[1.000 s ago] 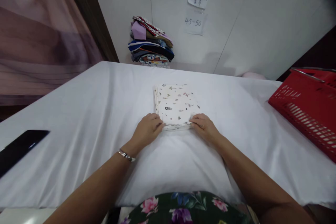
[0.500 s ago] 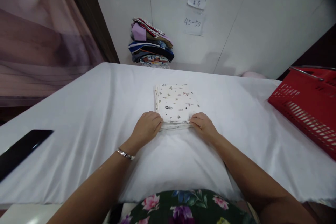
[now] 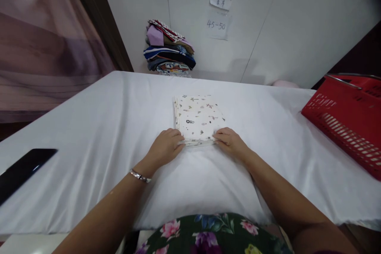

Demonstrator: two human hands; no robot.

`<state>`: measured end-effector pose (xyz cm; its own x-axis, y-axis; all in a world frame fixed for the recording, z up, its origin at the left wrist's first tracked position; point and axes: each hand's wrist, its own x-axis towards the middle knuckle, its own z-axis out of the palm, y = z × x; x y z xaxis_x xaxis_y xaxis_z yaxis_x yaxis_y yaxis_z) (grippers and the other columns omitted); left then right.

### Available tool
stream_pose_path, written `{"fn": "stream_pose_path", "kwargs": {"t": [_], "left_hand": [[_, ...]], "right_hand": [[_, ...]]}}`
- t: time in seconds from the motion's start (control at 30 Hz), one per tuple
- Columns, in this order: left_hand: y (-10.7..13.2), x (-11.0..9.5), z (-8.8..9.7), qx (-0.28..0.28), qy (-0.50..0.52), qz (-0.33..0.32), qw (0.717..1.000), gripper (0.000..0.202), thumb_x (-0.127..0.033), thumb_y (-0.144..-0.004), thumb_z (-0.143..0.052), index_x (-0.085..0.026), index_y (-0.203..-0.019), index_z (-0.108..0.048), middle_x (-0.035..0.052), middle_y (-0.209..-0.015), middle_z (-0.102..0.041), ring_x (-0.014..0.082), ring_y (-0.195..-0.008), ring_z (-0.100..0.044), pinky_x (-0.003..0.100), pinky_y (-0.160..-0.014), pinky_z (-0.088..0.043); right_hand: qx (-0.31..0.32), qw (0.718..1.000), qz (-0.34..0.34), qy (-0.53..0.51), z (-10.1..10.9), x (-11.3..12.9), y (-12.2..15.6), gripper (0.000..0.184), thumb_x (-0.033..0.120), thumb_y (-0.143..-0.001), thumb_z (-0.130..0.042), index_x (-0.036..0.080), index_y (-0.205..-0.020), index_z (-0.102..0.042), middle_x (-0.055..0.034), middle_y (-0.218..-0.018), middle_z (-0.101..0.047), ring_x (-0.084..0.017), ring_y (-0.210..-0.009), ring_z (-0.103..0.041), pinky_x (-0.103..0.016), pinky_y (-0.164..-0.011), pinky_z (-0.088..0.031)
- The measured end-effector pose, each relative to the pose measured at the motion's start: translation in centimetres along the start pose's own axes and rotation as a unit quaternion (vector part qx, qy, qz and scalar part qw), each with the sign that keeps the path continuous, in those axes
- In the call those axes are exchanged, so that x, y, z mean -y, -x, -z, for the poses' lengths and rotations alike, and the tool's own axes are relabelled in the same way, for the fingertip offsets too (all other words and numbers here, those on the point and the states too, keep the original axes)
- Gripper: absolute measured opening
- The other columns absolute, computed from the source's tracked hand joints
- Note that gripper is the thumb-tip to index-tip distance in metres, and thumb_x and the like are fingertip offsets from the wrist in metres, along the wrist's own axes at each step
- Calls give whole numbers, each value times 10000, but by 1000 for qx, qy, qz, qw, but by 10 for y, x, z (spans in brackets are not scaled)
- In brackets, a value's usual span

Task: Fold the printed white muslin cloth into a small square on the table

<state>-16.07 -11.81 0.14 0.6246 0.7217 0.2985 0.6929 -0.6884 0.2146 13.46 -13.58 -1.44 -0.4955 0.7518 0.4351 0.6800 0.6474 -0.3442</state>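
Observation:
A folded cream cloth (image 3: 199,117) with small printed motifs lies flat as a square on the white-covered table (image 3: 98,127). My left hand (image 3: 168,145) pinches its near left corner, thumb and fingers pressed together at the edge. At the near right corner, my right hand (image 3: 230,141) grips the same edge between thumb and fingers. Several layers show along the near edge and the left side. The undersides of the corners are hidden by my fingers.
A black phone-like slab (image 3: 25,168) lies at the left. On the right stands a red plastic basket (image 3: 348,123) with a metal handle. Behind the table's far edge, a stack of folded fabrics (image 3: 169,49) rests against the wall, where paper notes (image 3: 218,25) hang.
Both hands have brought the cloth's top near edge slightly down toward me, so less of the lower layers shows beneath it. The view has shifted slightly.

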Motion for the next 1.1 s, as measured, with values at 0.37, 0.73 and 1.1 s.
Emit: {"fn": "stream_pose_path", "kwargs": {"t": [0.37, 0.73, 1.1], "left_hand": [[-3, -1, -1, -10, 20, 7, 1000, 229, -264, -909, -404, -185, -849, -610, 67, -908, -610, 208, -857, -527, 365, -729, -426], [-4, -4, 0, -12, 13, -1, 1000, 226, -256, -899, -405, -182, -799, -594, 66, -847, -594, 206, -812, -514, 357, -700, -419], [-3, -4, 1, -9, -20, -4, 1000, 224, -242, -889, -420, -192, -786, -612, 53, -857, -610, 191, -811, -527, 336, -687, -416]], "right_hand": [[-11, 1000, -1, -5, 0, -2, 1, 255, 236, -922, -453, 265, -1081, -649, -74, -1011, -646, -213, -949, -575, -390, -807, -491], [-66, 997, -15, 43, -10, -4, -3, 240, 238, -927, -450, 248, -999, -679, -80, -955, -663, -209, -880, -588, -360, -749, -484], [-2, 999, 25, 26, 1, -2, -1, 244, 201, -906, -459, 246, -1008, -676, -66, -1003, -657, -210, -936, -575, -368, -798, -475]]}}
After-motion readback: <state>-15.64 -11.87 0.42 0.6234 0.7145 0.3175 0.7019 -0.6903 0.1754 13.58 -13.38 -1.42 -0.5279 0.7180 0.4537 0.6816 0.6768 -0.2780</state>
